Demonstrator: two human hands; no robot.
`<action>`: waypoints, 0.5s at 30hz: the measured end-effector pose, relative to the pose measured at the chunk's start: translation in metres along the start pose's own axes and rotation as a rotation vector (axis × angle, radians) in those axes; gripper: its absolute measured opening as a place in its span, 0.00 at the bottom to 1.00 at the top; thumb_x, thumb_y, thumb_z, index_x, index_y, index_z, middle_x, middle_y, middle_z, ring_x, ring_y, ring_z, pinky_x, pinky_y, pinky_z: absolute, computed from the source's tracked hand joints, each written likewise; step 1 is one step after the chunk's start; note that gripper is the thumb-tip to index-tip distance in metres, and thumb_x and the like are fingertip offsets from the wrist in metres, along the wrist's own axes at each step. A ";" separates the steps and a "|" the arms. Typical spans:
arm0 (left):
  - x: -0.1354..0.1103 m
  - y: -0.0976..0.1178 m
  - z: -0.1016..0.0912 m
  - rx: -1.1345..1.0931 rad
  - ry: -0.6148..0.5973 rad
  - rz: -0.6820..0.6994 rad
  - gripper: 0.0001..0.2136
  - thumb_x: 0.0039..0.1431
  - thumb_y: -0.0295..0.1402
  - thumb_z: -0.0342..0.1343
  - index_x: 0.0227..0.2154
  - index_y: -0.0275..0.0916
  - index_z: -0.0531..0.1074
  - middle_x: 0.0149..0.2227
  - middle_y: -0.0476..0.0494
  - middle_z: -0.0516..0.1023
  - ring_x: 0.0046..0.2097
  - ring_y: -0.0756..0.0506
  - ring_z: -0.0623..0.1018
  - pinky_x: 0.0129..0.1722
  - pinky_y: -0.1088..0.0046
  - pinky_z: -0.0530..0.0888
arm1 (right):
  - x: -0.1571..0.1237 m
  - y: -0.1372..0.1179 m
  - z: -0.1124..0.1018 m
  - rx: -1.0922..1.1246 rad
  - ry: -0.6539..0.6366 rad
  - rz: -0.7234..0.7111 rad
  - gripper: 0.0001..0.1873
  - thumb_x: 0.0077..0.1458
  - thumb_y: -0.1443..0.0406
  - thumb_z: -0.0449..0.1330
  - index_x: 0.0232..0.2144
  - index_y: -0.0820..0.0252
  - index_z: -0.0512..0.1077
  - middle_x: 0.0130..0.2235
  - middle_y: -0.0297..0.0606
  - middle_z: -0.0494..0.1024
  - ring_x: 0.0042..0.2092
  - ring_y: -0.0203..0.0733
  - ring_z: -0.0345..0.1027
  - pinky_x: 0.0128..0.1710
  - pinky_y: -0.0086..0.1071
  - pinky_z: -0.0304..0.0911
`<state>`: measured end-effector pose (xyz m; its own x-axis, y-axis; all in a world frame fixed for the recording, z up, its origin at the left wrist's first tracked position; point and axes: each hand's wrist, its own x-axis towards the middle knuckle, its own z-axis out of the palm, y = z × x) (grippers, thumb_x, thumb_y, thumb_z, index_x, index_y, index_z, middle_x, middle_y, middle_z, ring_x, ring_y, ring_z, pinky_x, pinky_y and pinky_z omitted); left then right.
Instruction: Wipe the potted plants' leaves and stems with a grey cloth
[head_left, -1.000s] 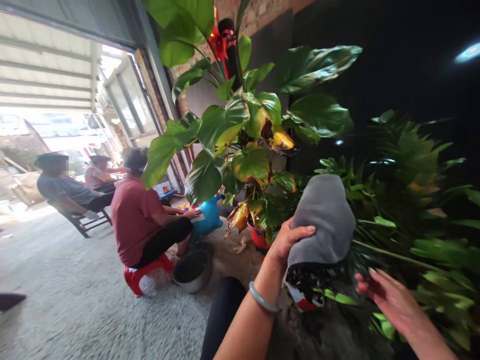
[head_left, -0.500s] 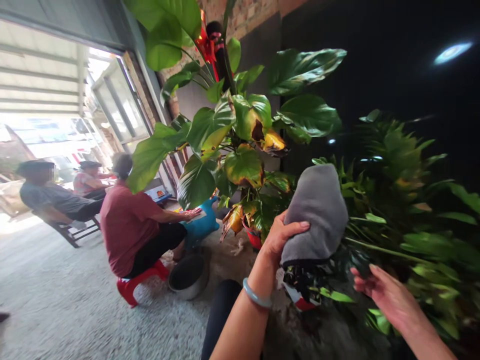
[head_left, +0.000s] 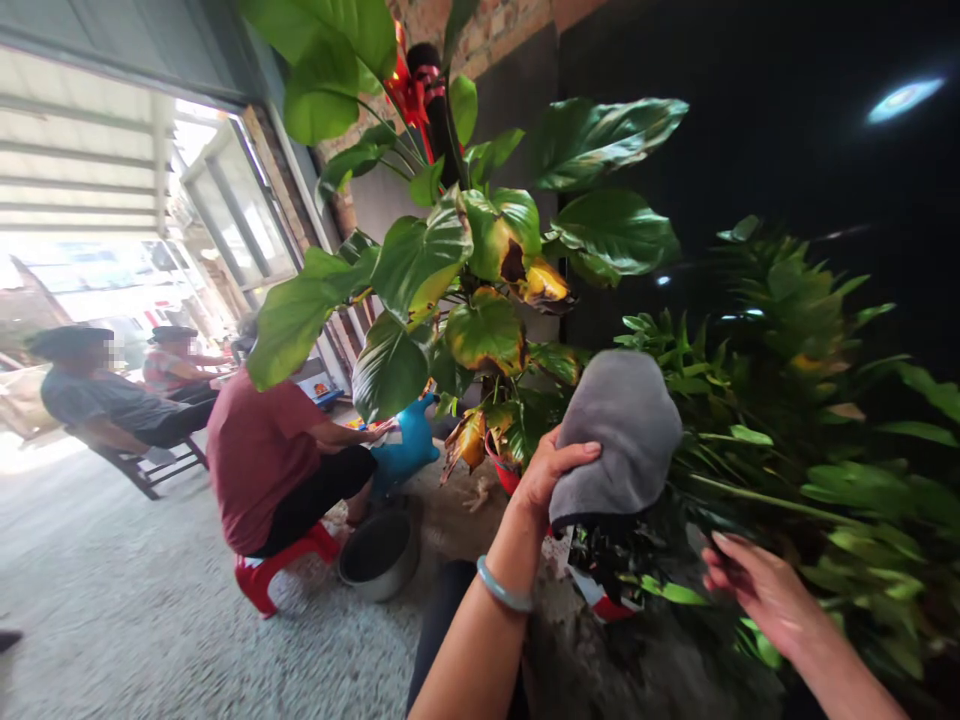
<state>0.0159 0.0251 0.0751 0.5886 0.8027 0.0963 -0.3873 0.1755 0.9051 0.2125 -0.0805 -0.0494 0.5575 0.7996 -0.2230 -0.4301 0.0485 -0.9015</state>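
Note:
My left hand (head_left: 546,475), with a pale bangle on the wrist, grips a grey cloth (head_left: 619,430) and holds it against the leaves of a bushy narrow-leaved plant (head_left: 780,400). My right hand (head_left: 754,590) is lower right, fingers stretched out under the foliage near a thin green stem (head_left: 750,500), holding nothing. A large-leaved plant (head_left: 465,260) with yellowed and brown patches rises behind the cloth from a red pot (head_left: 504,470).
A person in a red shirt (head_left: 259,450) squats on a red stool (head_left: 270,570) to the left, beside a metal basin (head_left: 379,550) and a blue toy (head_left: 409,445). Two more people sit further back left. A brick wall stands behind the plants.
My left hand and the cloth slid slightly left and down across the leaves. My right hand stayed low under the foliage. The view shifted a little to the right.

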 end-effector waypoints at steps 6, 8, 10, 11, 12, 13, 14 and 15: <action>-0.020 -0.053 -0.015 0.385 -0.052 -0.358 0.20 0.21 0.38 0.71 0.24 0.38 0.77 0.23 0.52 0.74 0.28 0.48 0.70 0.35 0.69 0.68 | -0.003 -0.004 0.000 0.009 -0.015 0.159 0.13 0.22 0.62 0.71 0.14 0.59 0.71 0.16 0.38 0.75 0.16 0.39 0.64 0.17 0.33 0.64; -0.031 -0.050 -0.022 0.376 -0.138 -0.423 0.20 0.22 0.38 0.71 0.25 0.38 0.78 0.23 0.52 0.74 0.27 0.48 0.70 0.34 0.69 0.68 | -0.006 -0.006 0.000 -0.031 -0.067 0.190 0.14 0.22 0.60 0.71 0.13 0.59 0.70 0.16 0.38 0.74 0.17 0.39 0.64 0.18 0.32 0.64; -0.032 -0.031 -0.024 0.228 -0.134 -0.341 0.23 0.22 0.38 0.71 0.28 0.37 0.78 0.26 0.50 0.76 0.29 0.47 0.72 0.35 0.69 0.69 | -0.008 -0.008 0.000 -0.046 -0.122 0.186 0.17 0.21 0.57 0.72 0.11 0.58 0.69 0.16 0.38 0.74 0.17 0.39 0.65 0.19 0.32 0.64; -0.028 -0.019 -0.022 0.131 -0.096 -0.250 0.24 0.22 0.38 0.71 0.30 0.36 0.79 0.27 0.48 0.77 0.30 0.46 0.73 0.36 0.68 0.70 | -0.009 -0.009 0.001 -0.041 -0.125 0.180 0.18 0.21 0.56 0.72 0.11 0.58 0.69 0.17 0.38 0.75 0.18 0.39 0.65 0.19 0.32 0.64; -0.022 -0.008 -0.020 0.046 -0.050 -0.148 0.24 0.22 0.39 0.71 0.30 0.36 0.79 0.29 0.46 0.78 0.32 0.45 0.74 0.38 0.68 0.70 | -0.009 -0.009 0.001 -0.031 -0.110 0.173 0.18 0.21 0.55 0.73 0.11 0.57 0.69 0.17 0.38 0.75 0.17 0.38 0.65 0.19 0.32 0.64; -0.015 0.000 -0.016 -0.011 -0.005 -0.063 0.22 0.24 0.39 0.70 0.29 0.37 0.79 0.30 0.45 0.78 0.33 0.44 0.75 0.40 0.68 0.71 | -0.009 -0.009 0.003 -0.016 -0.085 0.168 0.18 0.21 0.55 0.73 0.11 0.57 0.70 0.17 0.37 0.76 0.17 0.38 0.65 0.19 0.32 0.64; -0.007 0.004 -0.011 -0.037 0.027 -0.006 0.20 0.27 0.39 0.69 0.29 0.38 0.78 0.30 0.45 0.79 0.34 0.44 0.75 0.41 0.68 0.71 | -0.008 -0.009 0.004 0.000 -0.060 0.163 0.18 0.20 0.55 0.73 0.11 0.57 0.70 0.18 0.37 0.76 0.17 0.39 0.65 0.18 0.33 0.64; -0.001 0.003 -0.006 -0.025 0.046 0.013 0.18 0.29 0.39 0.68 0.28 0.39 0.78 0.30 0.46 0.78 0.34 0.44 0.75 0.41 0.68 0.71 | -0.008 -0.009 0.005 0.013 -0.044 0.157 0.17 0.20 0.56 0.73 0.12 0.57 0.71 0.18 0.37 0.76 0.17 0.39 0.65 0.18 0.33 0.65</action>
<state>0.0094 0.0283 0.0755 0.5504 0.8302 0.0880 -0.4122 0.1786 0.8934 0.2088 -0.0841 -0.0377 0.4513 0.8233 -0.3442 -0.5187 -0.0719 -0.8519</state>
